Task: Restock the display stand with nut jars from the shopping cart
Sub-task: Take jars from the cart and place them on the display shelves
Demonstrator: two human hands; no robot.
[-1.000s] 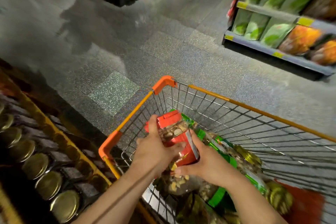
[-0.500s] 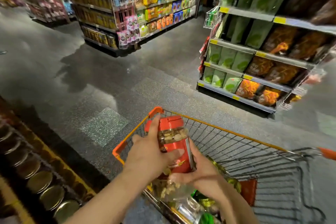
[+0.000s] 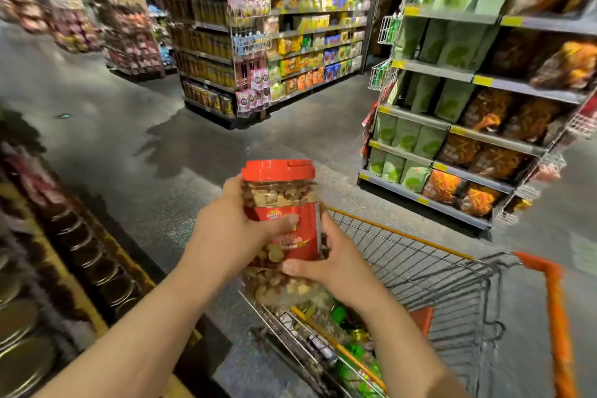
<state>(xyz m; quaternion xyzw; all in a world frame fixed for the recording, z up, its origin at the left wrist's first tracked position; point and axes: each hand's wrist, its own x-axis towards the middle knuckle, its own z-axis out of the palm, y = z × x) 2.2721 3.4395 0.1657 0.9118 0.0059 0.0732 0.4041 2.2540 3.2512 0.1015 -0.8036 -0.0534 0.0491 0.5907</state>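
Red-lidded, red-labelled clear nut jar (image 3: 280,213), upright, gripped between both hands (image 3: 277,245).

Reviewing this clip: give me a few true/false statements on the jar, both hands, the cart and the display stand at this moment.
1. Both hands hold the nut jar. True: left hand and right hand wrap its sides.
2. The jar's lid is green. False: it is red.
3. The jar stands on the display stand. False: it is held in the air above the shopping cart.
4. The shopping cart has orange trim. True.
5. The display stand is on the person's left. True.
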